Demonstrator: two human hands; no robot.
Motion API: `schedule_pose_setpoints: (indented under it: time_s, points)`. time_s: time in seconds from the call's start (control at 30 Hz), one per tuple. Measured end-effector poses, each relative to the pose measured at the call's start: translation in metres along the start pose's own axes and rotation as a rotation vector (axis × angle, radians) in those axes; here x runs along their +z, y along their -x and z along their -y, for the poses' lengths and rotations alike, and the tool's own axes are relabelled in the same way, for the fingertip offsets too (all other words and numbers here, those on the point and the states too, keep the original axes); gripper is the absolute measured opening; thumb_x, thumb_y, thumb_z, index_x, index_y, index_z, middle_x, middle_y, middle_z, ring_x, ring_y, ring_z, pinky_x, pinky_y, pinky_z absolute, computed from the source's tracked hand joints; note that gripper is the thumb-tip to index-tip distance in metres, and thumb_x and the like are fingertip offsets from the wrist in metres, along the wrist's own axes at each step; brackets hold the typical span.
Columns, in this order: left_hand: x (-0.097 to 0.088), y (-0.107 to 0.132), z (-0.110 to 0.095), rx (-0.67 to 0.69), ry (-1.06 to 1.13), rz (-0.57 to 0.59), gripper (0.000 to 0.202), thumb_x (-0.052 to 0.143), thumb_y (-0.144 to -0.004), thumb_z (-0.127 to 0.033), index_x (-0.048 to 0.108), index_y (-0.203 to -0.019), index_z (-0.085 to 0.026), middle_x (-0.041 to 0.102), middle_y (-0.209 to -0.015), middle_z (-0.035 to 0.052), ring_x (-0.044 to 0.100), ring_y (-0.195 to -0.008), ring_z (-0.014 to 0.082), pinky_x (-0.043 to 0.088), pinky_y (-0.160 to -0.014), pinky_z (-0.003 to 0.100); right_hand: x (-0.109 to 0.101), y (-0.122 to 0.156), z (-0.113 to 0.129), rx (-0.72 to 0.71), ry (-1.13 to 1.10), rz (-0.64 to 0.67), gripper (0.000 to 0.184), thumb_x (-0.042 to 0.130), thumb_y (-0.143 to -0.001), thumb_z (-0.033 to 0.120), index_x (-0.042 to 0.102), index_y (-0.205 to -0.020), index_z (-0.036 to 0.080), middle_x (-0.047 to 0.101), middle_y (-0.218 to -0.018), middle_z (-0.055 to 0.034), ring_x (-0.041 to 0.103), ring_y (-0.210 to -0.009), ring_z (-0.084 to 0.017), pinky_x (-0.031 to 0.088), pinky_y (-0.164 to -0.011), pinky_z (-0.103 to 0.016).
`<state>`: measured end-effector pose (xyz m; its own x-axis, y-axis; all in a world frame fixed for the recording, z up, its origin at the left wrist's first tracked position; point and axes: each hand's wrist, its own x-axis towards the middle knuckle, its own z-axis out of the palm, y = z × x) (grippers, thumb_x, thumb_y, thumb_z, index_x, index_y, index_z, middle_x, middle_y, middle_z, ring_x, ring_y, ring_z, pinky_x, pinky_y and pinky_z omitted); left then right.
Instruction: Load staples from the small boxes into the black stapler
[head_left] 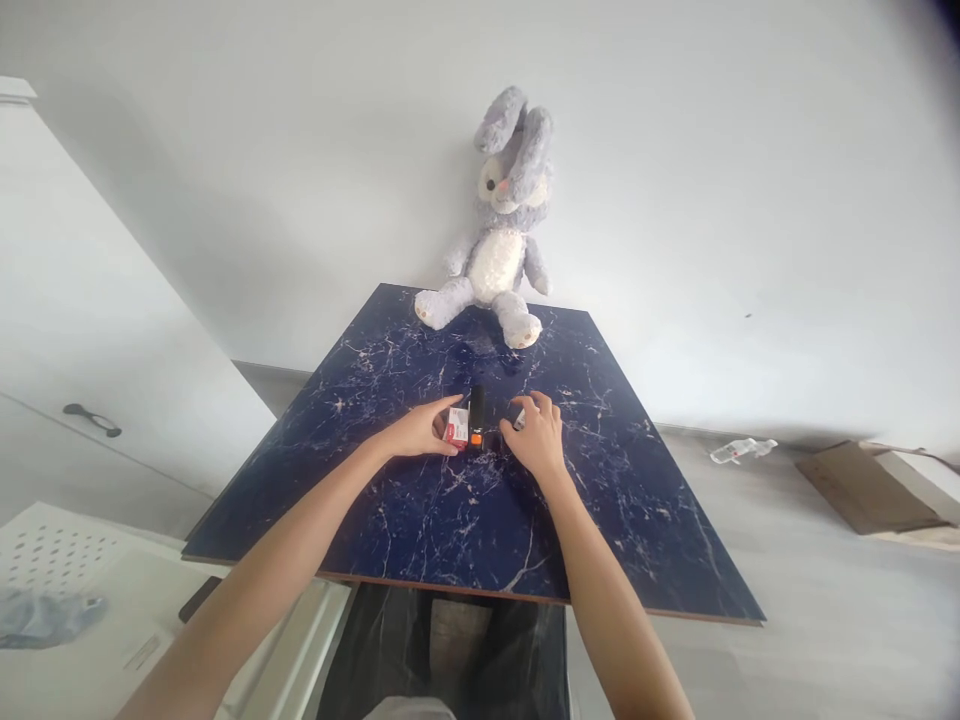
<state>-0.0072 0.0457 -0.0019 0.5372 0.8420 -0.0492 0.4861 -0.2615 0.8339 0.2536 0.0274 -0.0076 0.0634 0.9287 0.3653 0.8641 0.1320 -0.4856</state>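
My left hand point(424, 428) is closed round the left side of a small red-and-white box point(457, 424), thumb at its near edge and fingers at its far edge. Right beside the box is a narrow black object with an orange part point(477, 420); its kind is unclear. To the right, apart from these, my right hand point(536, 430) curls its fingers over a small whitish thing point(520, 419), mostly hidden by the thumb and fingers. Both hands are over the middle of the dark blue marble-patterned table point(450, 530).
A grey plush rabbit point(499, 260) sits at the table's far edge against the wall. On the floor to the right lie a clear plastic bottle point(742, 450) and a cardboard box point(870, 485). A white cabinet point(90, 320) stands at the left, with a white perforated surface point(75, 560) below it.
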Motion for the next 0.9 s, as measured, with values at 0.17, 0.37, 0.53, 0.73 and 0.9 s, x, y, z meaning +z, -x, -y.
schedule_pose_setpoints:
  time_s: [0.17, 0.37, 0.53, 0.73, 0.9]
  points:
    - [0.004, 0.012, -0.007, -0.001, -0.012, -0.014, 0.11, 0.084, -0.072, -0.042, 0.02, -0.16, -0.032, 0.072, -0.107, 0.009, 0.071, -0.084, 0.0246, 0.055, -0.076, 0.037, -0.001, -0.004, -0.016, 0.055, 0.016, 0.171, 0.042, 0.066, -0.08, 0.035, 0.06, -0.119, 0.022, 0.063, -0.114, -0.0132, 0.058, -0.108, -0.031, 0.044, -0.092, -0.043]
    - [0.009, 0.01, -0.009, 0.017, -0.14, -0.053, 0.113, 0.083, -0.07, -0.053, 0.018, -0.161, -0.034, 0.06, -0.136, 0.0147, 0.068, -0.096, 0.0288, 0.052, -0.089, 0.045, -0.02, -0.026, 0.026, -0.001, -0.19, 0.024, 0.043, 0.065, -0.081, 0.054, 0.054, -0.107, 0.022, 0.066, -0.097, -0.0048, 0.061, -0.086, -0.024, 0.044, -0.076, -0.033]
    - [0.0, 0.013, -0.003, 0.079, -0.134, -0.082, 0.121, 0.081, -0.07, -0.058, 0.007, -0.162, -0.028, 0.055, -0.144, 0.0169, 0.048, -0.135, 0.0373, 0.039, -0.108, 0.052, -0.018, -0.06, 0.075, -0.385, -0.094, 0.186, 0.029, 0.065, -0.084, 0.042, 0.057, -0.102, 0.021, 0.065, -0.102, -0.0058, 0.06, -0.084, -0.021, 0.043, -0.078, -0.031]
    - [-0.022, 0.021, 0.016, 0.027, -0.126, -0.072, 0.119, 0.083, -0.068, -0.055, 0.016, -0.162, -0.024, 0.062, -0.133, 0.0147, 0.059, -0.117, 0.0318, 0.046, -0.099, 0.046, 0.011, -0.08, 0.087, -0.486, 0.135, 0.476, 0.034, 0.077, -0.074, 0.047, 0.065, -0.093, 0.022, 0.069, -0.094, -0.008, 0.061, -0.101, -0.03, 0.041, -0.093, -0.04]
    - [-0.011, 0.017, 0.01, 0.058, -0.149, -0.047, 0.108, 0.079, -0.073, -0.053, 0.021, -0.16, -0.025, 0.071, -0.111, 0.0085, 0.065, -0.087, 0.0232, 0.05, -0.083, 0.037, 0.003, -0.052, 0.06, -0.252, -0.18, 0.118, 0.035, 0.046, -0.097, 0.05, 0.065, -0.104, 0.021, 0.068, -0.11, -0.0093, 0.062, -0.103, -0.023, 0.043, -0.094, -0.035]
